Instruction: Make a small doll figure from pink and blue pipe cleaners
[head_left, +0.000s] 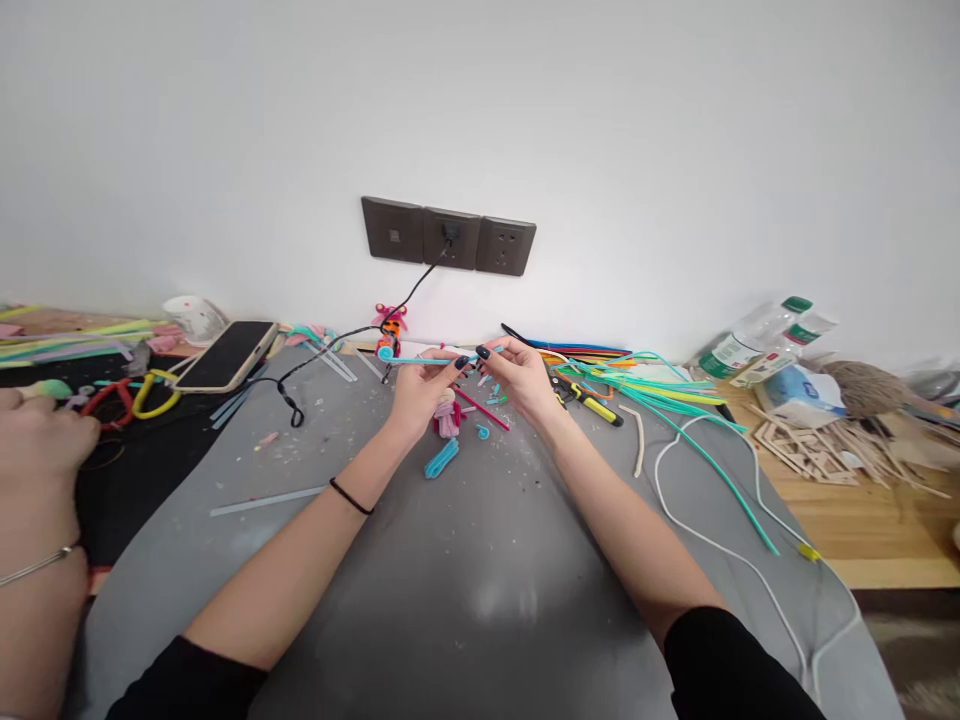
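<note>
A blue pipe cleaner (409, 360), coiled into a small spiral at its left end, is stretched between my two hands above the table. My left hand (424, 392) pinches it between thumb and fingers. Close beside it, my right hand (519, 378) pinches the other end, fingertips nearly meeting the left ones. Beneath the hands lie a pink bundle (448, 420), a folded blue bundle of pipe cleaner (442, 459), a small blue coil (482, 432) and a magenta stick (486, 410). Several tiny cut bits are scattered there too.
Yellow-handled pliers (596, 405) and many coloured pipe cleaners (652, 385) lie to the right, with a white cable (697, 535). Left are a phone (227, 356), scissors (154, 393) and another person's hand (41, 440). A black cord (337, 340) runs to the wall socket (450, 238).
</note>
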